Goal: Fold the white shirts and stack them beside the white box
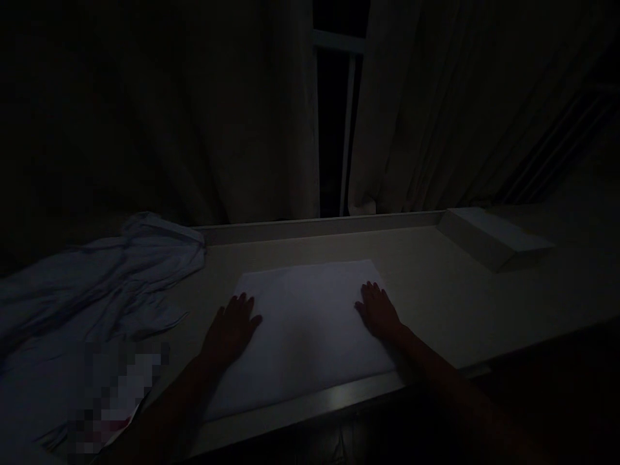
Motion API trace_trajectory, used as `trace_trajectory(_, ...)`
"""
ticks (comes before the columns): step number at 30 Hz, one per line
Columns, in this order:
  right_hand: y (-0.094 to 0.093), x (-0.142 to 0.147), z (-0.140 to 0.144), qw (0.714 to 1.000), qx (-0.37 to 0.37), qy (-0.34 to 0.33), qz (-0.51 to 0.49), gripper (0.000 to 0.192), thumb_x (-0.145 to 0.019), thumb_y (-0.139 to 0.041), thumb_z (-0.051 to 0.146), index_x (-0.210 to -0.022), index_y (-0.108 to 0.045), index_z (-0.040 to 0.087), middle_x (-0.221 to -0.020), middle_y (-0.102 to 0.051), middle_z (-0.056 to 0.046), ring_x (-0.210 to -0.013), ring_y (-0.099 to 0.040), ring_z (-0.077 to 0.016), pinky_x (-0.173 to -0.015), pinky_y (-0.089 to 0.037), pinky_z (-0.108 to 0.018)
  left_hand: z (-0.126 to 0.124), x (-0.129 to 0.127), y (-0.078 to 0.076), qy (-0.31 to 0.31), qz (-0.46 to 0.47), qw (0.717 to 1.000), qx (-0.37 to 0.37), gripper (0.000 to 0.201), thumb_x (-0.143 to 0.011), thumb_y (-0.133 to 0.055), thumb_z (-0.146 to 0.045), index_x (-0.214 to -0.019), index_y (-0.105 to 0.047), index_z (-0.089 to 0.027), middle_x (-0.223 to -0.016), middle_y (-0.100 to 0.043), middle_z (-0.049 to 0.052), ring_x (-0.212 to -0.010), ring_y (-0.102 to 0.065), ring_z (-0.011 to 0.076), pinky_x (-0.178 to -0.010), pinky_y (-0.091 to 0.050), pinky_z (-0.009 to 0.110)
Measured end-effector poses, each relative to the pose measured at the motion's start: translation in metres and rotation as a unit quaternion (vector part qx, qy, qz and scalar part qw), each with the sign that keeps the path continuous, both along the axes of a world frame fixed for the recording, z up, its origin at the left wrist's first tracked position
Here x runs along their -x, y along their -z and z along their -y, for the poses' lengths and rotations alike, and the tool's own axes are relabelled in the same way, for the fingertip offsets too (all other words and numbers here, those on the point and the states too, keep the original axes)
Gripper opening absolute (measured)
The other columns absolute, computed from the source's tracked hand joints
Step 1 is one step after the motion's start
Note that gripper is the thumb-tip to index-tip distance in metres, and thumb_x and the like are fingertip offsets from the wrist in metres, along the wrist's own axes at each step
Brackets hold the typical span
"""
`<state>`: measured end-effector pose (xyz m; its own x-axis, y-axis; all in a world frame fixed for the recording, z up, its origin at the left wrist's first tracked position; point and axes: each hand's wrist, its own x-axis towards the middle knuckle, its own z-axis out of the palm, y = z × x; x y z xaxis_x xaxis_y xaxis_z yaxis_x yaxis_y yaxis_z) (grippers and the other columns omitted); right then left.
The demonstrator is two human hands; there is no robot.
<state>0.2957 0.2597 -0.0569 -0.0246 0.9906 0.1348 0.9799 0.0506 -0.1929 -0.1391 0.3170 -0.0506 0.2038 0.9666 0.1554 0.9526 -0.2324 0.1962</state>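
Observation:
A white rectangular sheet, cloth or paper I cannot tell, lies flat on the pale desk top; this white sheet (305, 323) reaches close to the front edge. My left hand (231, 328) rests palm down on its left side, fingers spread. On the right side of the sheet, near its far corner, my right hand (378, 311) lies flat with fingers apart. Neither hand grips anything. The room is very dark, so fine detail is lost.
Crumpled white cloth (145, 271) is heaped at the left. A pale box-shaped block (504, 239) stands at the back right of the desk top (445, 297). Behind hang dark curtains (256, 116), parted at a window frame (347, 129). Part of the lower left is pixelated.

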Motion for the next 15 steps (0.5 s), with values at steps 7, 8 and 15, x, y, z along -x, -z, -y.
trace_trajectory(7, 0.024, -0.005, -0.004, 1.0, -0.002, 0.023, 0.01, 0.08, -0.097, -0.017, 0.067, -0.153, -0.03, 0.012, -0.16, -0.023, -0.015, -0.149, -0.014, -0.0291, -0.119, -0.008, -0.049, -0.003, 0.023, 0.04, -0.081, -0.086, 0.993, -0.004, 0.084, -0.09, -0.026, -0.062, -0.15, -0.028, -0.003, -0.159, -0.023, 0.022, -0.148, -0.02, 0.036, -0.116, -0.019, 0.054)
trace_trajectory(8, 0.024, -0.005, -0.003, 1.0, -0.003, 0.023, 0.01, 0.08, -0.097, -0.017, 0.067, -0.153, -0.03, 0.012, -0.16, -0.023, -0.015, -0.149, -0.015, -0.029, -0.119, -0.008, -0.049, -0.003, 0.023, 0.039, -0.083, -0.09, 0.992, 0.002, 0.084, -0.09, -0.026, -0.062, -0.15, -0.029, -0.003, -0.159, -0.024, 0.022, -0.148, -0.02, 0.0362, -0.116, -0.018, 0.055)
trace_trajectory(15, 0.015, 0.004, 0.001, 0.999, -0.031, 0.015, 0.015, 0.07, -0.099, -0.019, 0.062, -0.153, -0.033, 0.02, -0.161, -0.022, -0.01, -0.15, -0.012, -0.0276, -0.119, -0.007, -0.05, -0.036, -0.019, 0.006, -0.004, -0.108, 0.993, -0.057, 0.084, -0.089, -0.025, -0.063, -0.146, -0.037, -0.003, -0.16, -0.022, 0.022, -0.15, -0.011, 0.0343, -0.119, -0.005, 0.052)
